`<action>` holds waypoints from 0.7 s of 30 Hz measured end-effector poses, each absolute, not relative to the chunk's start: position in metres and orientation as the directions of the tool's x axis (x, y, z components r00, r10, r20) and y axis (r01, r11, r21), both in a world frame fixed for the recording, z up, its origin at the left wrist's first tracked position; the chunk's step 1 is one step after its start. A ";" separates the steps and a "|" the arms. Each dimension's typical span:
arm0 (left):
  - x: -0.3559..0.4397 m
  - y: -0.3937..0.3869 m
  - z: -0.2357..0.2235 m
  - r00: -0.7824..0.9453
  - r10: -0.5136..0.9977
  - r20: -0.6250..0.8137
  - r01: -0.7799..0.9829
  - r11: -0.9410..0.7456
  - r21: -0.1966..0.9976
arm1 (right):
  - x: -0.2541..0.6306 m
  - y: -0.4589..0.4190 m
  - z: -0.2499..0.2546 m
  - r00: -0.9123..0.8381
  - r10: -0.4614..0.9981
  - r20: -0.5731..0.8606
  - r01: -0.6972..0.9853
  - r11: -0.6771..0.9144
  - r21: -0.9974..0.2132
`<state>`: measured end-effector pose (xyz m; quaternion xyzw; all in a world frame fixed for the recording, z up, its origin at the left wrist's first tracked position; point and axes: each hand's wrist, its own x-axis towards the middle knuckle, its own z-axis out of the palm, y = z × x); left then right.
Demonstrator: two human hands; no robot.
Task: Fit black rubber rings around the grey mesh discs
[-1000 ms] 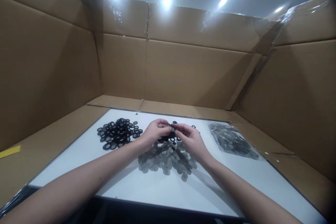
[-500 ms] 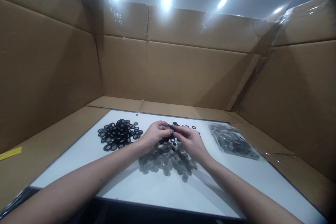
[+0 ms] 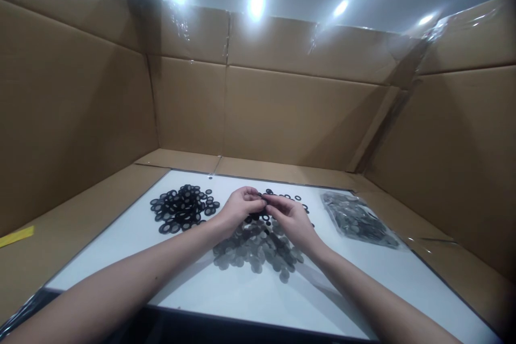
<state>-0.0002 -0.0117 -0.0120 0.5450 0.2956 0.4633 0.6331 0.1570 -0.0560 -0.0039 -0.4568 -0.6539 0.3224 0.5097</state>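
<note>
My left hand (image 3: 241,208) and my right hand (image 3: 291,218) meet over the middle of the white board, fingertips pinched together. Between them is a small black ring (image 3: 262,197), mostly covered by the fingers; whether a disc sits inside it cannot be made out. Just below my hands spreads a heap of grey translucent discs (image 3: 258,251). Loose black rings (image 3: 298,198) lie behind and under my fingers. To the left is a pile of black rings with grey centres (image 3: 181,208).
A clear plastic bag (image 3: 358,220) full of grey pieces lies on the right of the white board (image 3: 121,258). Cardboard walls (image 3: 298,113) enclose the left, back and right sides. A yellow strip (image 3: 16,237) is at the far left.
Both hands stay at nearly the same spot, with only slight finger movement around the black ring. The whole view has shifted down a little.
</note>
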 end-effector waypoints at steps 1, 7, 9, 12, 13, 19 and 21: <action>0.000 -0.013 -0.012 0.384 0.914 0.128 -0.280 -0.017 0.960 | 0.157 -0.056 -0.004 -0.064 0.926 0.373 0.272 0.375 -0.886; -0.003 -0.012 -0.009 0.454 0.885 0.104 -0.261 0.020 0.965 | 0.155 -0.057 -0.004 -0.040 0.926 0.374 0.242 0.372 -0.896; -0.004 -0.008 -0.008 0.439 0.894 0.094 -0.265 0.029 0.964 | 0.157 -0.056 -0.004 -0.031 0.924 0.381 0.220 0.378 -0.899; -0.006 -0.003 -0.008 0.409 0.909 0.076 -0.274 0.043 0.961 | 0.159 -0.055 -0.005 -0.032 0.926 0.377 0.219 0.374 -0.901; -0.006 -0.002 -0.008 0.417 0.906 0.071 -0.267 0.047 0.963 | 0.159 -0.055 -0.005 -0.036 0.928 0.371 0.220 0.370 -0.903; -0.006 -0.002 -0.009 0.444 0.891 0.096 -0.226 0.008 0.974 | 0.159 -0.056 -0.004 -0.036 0.952 0.304 0.161 0.306 -0.938; -0.005 -0.004 -0.009 0.447 0.884 0.134 -0.229 -0.032 0.973 | 0.160 -0.054 -0.003 -0.026 0.969 0.245 0.099 0.246 -0.964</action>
